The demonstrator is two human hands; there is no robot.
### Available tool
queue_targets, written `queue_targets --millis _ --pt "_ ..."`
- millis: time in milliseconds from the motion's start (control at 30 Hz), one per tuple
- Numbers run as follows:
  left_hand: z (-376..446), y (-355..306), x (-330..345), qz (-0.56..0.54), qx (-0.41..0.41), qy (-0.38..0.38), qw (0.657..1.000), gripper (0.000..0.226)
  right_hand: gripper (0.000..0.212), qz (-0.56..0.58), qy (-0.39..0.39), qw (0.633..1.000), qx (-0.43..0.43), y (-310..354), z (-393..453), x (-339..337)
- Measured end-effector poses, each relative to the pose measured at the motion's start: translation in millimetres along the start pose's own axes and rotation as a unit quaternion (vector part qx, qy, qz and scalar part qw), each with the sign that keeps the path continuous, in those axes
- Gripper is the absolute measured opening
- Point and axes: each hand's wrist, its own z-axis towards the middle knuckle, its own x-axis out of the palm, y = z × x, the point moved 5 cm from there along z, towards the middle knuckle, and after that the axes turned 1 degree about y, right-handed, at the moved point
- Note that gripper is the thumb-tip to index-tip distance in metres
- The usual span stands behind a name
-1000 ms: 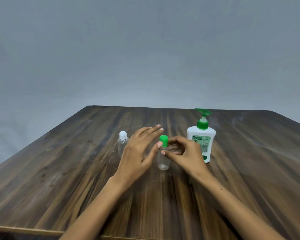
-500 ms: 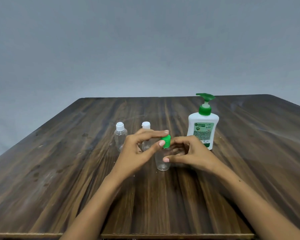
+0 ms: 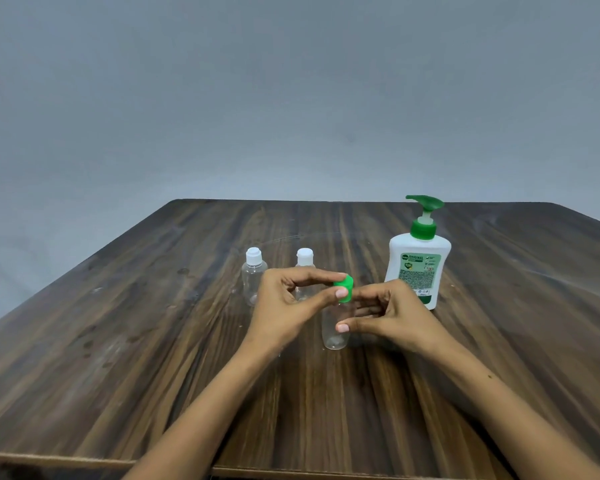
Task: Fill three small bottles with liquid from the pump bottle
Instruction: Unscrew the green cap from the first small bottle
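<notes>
A small clear bottle [image 3: 332, 332] with a green cap [image 3: 345, 289] stands at the table's middle. My left hand [image 3: 284, 306] pinches the green cap between thumb and forefinger. My right hand [image 3: 392, 315] holds the bottle's body, thumb across its front. Behind my left hand stand two more small clear bottles with white caps, one at the left [image 3: 253, 277] and one partly hidden [image 3: 305, 263]. The white pump bottle [image 3: 418, 265] with a green pump head stands at the right, just behind my right hand.
Everything stands on a dark wooden table [image 3: 153, 341] whose front edge runs along the bottom of the view. A plain grey wall fills the background.
My left hand's fingers have curled from straight to a pinch on the green cap. My right hand has closed round the bottle's body. The view has tilted, so the second white-capped bottle shows.
</notes>
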Motion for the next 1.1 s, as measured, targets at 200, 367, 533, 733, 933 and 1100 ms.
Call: queue_targets --millis 200,367,533,733,933,1100 --pt "3 4 6 -0.02 -0.047 0.118 0.992 0.035 0.035 0.002 0.008 1.0 -0.003 4 -1 4" --pt "2 3 6 -0.062 -0.057 0.098 0.992 0.026 0.026 -0.041 -0.026 0.998 -0.032 11 -5 6" --pt "1 1 7 -0.019 -0.016 0.058 0.998 0.022 0.02 -0.111 -0.077 0.99 -0.038 9 -5 4" --pt "0 5 4 -0.026 -0.016 0.01 0.999 0.017 0.024 -0.146 -0.094 0.984 -0.031 11 -6 5" --pt "2 12 6 -0.092 -0.073 0.046 0.992 0.041 0.037 -0.059 -0.077 0.995 -0.038 24 -4 0" --pt "3 13 14 -0.099 -0.109 0.082 0.986 0.054 0.027 0.027 -0.123 0.99 -0.067 29 -5 -7"
